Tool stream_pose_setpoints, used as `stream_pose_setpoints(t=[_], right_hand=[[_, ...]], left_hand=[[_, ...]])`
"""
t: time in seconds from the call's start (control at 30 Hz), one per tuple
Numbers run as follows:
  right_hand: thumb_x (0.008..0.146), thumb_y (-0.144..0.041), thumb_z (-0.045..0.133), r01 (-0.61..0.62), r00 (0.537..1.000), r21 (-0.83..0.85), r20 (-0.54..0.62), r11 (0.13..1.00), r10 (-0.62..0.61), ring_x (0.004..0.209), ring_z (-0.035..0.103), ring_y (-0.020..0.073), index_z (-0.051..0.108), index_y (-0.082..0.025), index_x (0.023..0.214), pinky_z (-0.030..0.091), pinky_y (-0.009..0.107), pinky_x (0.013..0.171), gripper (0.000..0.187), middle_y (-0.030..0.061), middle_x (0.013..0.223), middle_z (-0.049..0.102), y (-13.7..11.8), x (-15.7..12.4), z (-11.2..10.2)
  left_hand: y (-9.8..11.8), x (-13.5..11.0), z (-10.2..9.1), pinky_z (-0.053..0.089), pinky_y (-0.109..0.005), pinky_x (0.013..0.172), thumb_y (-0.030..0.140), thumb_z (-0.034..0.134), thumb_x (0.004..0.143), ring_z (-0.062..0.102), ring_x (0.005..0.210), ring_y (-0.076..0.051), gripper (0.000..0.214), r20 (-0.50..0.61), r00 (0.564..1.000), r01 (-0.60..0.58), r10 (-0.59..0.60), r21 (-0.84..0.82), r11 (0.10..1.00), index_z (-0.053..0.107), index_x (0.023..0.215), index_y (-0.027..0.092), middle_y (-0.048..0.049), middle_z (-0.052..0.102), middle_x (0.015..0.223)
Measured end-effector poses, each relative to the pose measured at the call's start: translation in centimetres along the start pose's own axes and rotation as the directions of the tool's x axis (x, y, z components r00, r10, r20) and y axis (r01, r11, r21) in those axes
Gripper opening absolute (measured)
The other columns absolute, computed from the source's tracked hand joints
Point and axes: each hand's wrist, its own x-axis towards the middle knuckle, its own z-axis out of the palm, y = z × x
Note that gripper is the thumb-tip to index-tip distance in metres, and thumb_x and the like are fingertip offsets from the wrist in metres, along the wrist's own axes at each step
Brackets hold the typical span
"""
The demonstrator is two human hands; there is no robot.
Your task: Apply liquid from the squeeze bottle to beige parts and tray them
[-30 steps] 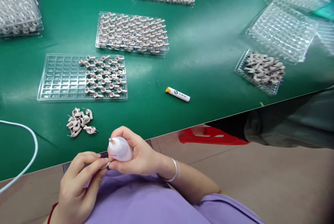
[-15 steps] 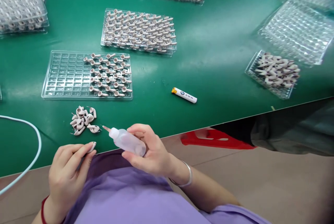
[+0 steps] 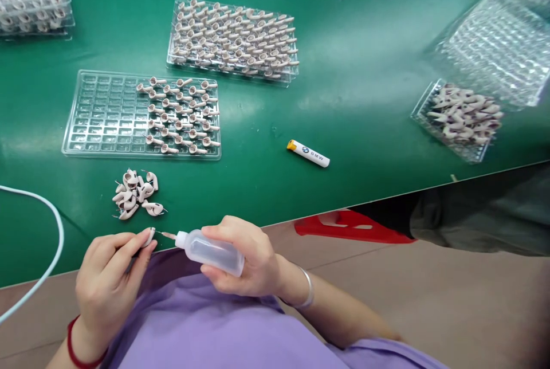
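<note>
Right hand fingers wrap a soft, light squeeze bottle mid-body; left hand fingertips pinch a tiny, seemingly delicate earpiece shell at its nozzle.

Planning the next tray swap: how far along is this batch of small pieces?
Done: the partly filled tray has pieces in its right columns. In hand: left hand pinches one piece; right hand aims the bottle nozzle at it. Left: loose pile, empty left cells.
</note>
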Motion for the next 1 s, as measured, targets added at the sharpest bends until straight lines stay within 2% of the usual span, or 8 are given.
stream_pose_setpoints(t=[0.5, 0.83, 1.0], right_hand=[[0.083, -0.026, 0.063, 0.008, 1.0, -0.032, 0.005, 0.999, -0.007, 0.059, 0.058, 0.0173, 0.048, -0.022, 0.129, 0.049, 0.03, 0.055, 0.049, 0.0023, 0.074, 0.067, -0.31, 0.58, 0.05], [0.083, -0.026, 0.063, 0.021, 1.0, -0.045, 0.007, 0.999, -0.021, 0.059, 0.059, 0.0171, 0.049, -0.019, 0.129, 0.05, 0.03, 0.055, 0.048, 0.0037, 0.075, 0.068, -0.26, 0.57, -0.02], [0.083, -0.027, 0.063, 0.033, 0.999, -0.077, -0.013, 0.997, -0.034, 0.059, 0.058, 0.0165, 0.051, -0.019, 0.127, 0.051, 0.03, 0.055, 0.046, 0.0053, 0.082, 0.072, -0.15, 0.4, 0.19]], left_hand=[[0.12, 0.09, 0.09, 0.05, -0.033, 0.07, 0.002, 0.073, 0.077, 0.061, 0.074, -0.017, 0.04, 0.005, 1.0, -0.018, 0.018, 0.003, 1.0, 0.068, 0.112, 0.021, -0.0037, 0.067, 0.087], [0.05, -0.05, 0.01, 0.05, -0.033, 0.07, 0.003, 0.073, 0.078, 0.061, 0.074, -0.017, 0.038, 0.015, 1.0, -0.009, 0.008, 0.005, 1.0, 0.068, 0.111, 0.021, -0.004, 0.067, 0.087], [-0.03, -0.02, 0.19, 0.05, -0.032, 0.07, 0.003, 0.074, 0.076, 0.061, 0.075, -0.017, 0.037, 0.006, 1.0, -0.02, 0.02, 0.014, 1.0, 0.069, 0.109, 0.018, -0.0049, 0.068, 0.087]])
